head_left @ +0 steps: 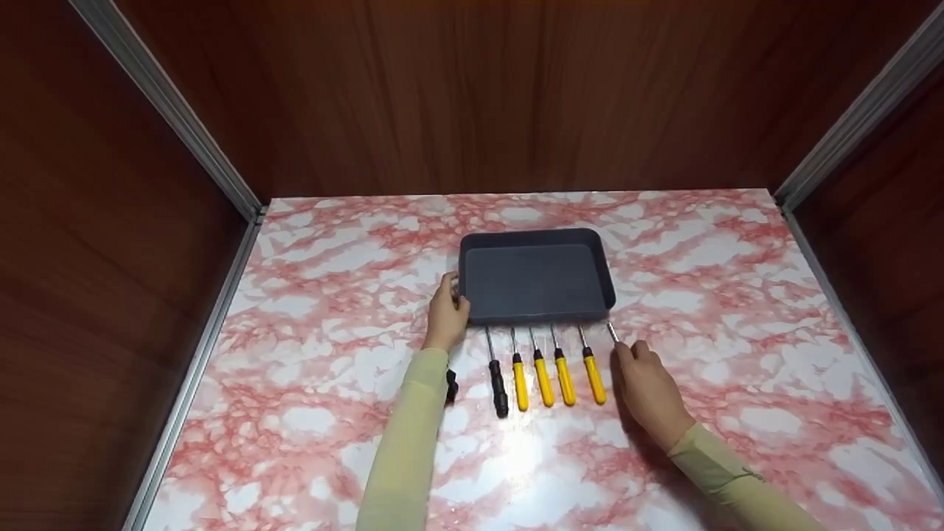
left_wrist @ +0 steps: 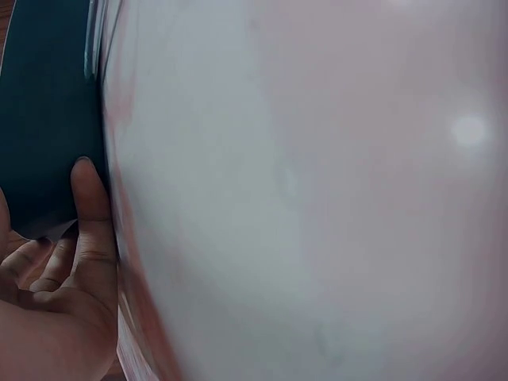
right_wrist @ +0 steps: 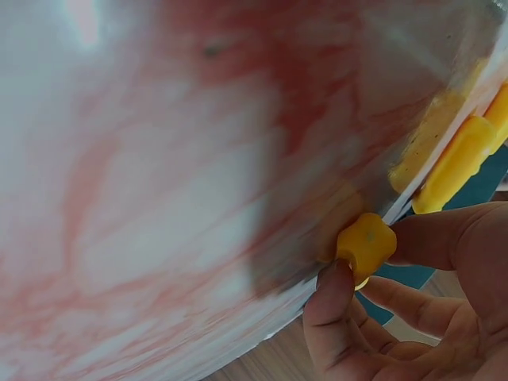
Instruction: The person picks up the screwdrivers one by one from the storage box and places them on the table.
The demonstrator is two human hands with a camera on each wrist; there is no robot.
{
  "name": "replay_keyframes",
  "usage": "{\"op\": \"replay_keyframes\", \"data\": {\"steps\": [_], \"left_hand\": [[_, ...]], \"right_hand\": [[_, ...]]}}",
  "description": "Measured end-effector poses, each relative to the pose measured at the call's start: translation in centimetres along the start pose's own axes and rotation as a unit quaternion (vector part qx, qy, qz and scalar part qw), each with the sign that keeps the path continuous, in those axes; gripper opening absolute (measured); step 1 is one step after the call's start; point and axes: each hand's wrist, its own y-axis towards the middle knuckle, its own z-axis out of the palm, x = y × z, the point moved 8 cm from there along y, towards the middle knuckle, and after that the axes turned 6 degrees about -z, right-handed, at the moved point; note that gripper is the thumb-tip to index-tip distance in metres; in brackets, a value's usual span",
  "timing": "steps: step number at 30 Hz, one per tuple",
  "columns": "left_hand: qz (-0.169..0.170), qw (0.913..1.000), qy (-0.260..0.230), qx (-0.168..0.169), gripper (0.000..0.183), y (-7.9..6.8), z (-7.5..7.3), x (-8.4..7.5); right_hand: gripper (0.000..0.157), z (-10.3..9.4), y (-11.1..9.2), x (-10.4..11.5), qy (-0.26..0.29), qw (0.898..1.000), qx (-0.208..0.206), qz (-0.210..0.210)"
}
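A dark grey rectangular tray [head_left: 535,280] sits on the table, its inside bare. My left hand [head_left: 448,318] grips its near left corner; in the left wrist view the thumb [left_wrist: 91,194] lies on the tray's wall [left_wrist: 48,111] and other fingers bend behind the corner. Right of the tray's near edge, my right hand [head_left: 653,391] pinches a screwdriver [head_left: 613,332] by its yellow handle [right_wrist: 369,242], shaft pointing toward the tray's near right corner. Between the hands lie several yellow-handled screwdrivers [head_left: 544,383] and a black-handled screwdriver [head_left: 499,391], side by side, tips toward the tray.
A black item [head_left: 451,387] shows beside the left sleeve, partly hidden by it. The table [head_left: 310,332] has a red and white marbled top. Dark wood panels [head_left: 516,96] stand behind and on both sides, with metal rails [head_left: 173,99] at the corners.
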Motion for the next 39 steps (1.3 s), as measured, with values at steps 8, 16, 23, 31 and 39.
{"op": "replay_keyframes", "data": {"steps": [8,16,23,31,39], "left_hand": [[0.003,1.0000,0.000,0.002,0.043,0.0,0.1,0.1],[-0.004,1.0000,-0.007,0.004,0.043,0.0,0.1,0.2],[0.001,1.0000,-0.001,-0.005,0.043,0.0,0.0,0.1],[-0.008,0.9999,0.010,0.002,0.043,-0.2,0.2,0.0],[-0.018,0.9997,-0.005,0.018,0.043,-0.2,0.1,-0.1]], "right_hand": [[0.029,0.1,0.1,0.1,0.007,1.000,-0.010,-0.006],[0.027,0.2,0.0,-0.1,0.012,1.000,-0.015,-0.003],[0.027,-0.2,0.0,0.1,0.002,0.999,-0.039,-0.014],[0.037,-0.7,-0.1,0.0,-0.001,0.999,-0.031,-0.015],[0.042,-1.3,0.2,-0.1,-0.004,1.000,-0.024,0.002]]}}
